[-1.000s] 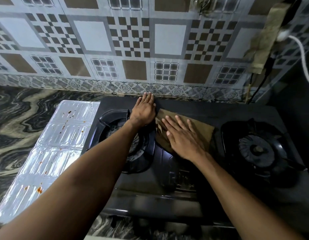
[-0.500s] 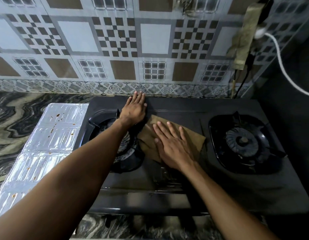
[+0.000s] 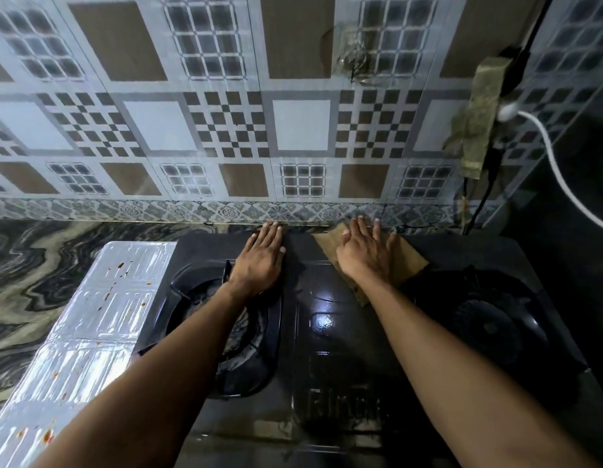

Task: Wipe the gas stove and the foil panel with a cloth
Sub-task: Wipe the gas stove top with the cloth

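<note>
A black two-burner gas stove [image 3: 337, 332] fills the middle of the head view. My right hand [image 3: 366, 255] lies flat, fingers spread, pressing a brown cloth [image 3: 408, 263] onto the stove's back edge between the burners. My left hand [image 3: 261, 258] rests flat and empty on the stove top behind the left burner [image 3: 225, 319], fingertips reaching the back edge. The silver foil panel [image 3: 87, 332] lies flat on the counter left of the stove, dotted with orange-brown splashes.
The right burner [image 3: 496, 325] sits close beside the cloth. A patterned tiled wall [image 3: 225, 130] rises just behind the stove. A taped socket [image 3: 485, 106] with a white cable [image 3: 556, 167] and a black cable hangs at the right. Marbled counter [image 3: 33, 271] extends left.
My right hand has slid the cloth away from me and to the right, from the stove's middle to its back edge. The left hand stays flat near the left burner. The camera tilted up.
</note>
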